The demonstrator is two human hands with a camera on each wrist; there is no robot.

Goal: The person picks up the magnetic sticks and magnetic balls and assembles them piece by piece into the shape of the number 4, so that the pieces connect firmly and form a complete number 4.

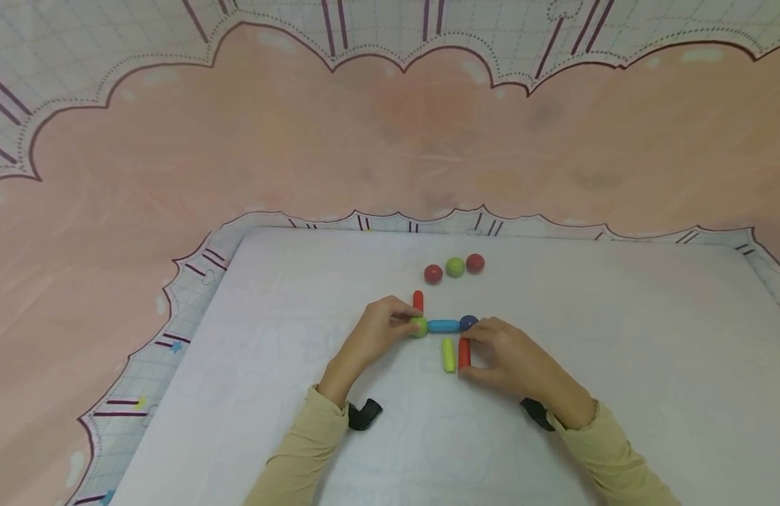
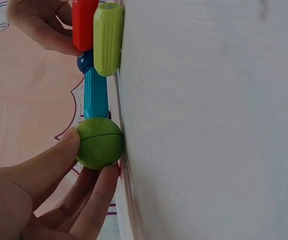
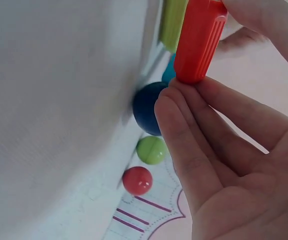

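My left hand (image 1: 380,327) pinches a green ball (image 2: 100,144) between thumb and fingers. A blue rod (image 1: 443,326) links this ball to a dark blue ball (image 1: 469,322) on its right. Behind the green ball, a red rod (image 1: 418,301) points away from me. In my right hand (image 1: 510,355), a second red rod (image 3: 200,42) is held lengthwise between thumb and fingertips, near the dark blue ball. The right fingers partly cover that ball in the right wrist view. A yellow-green rod (image 1: 449,355) lies just left of the held red rod.
Beyond the hands, two red balls (image 1: 433,274) and another green ball (image 1: 455,267) sit in a row on the white tabletop (image 1: 618,365). Patterned cloth (image 1: 365,140) surrounds the table's far and left edges. Black straps (image 1: 365,414) are at both wrists.
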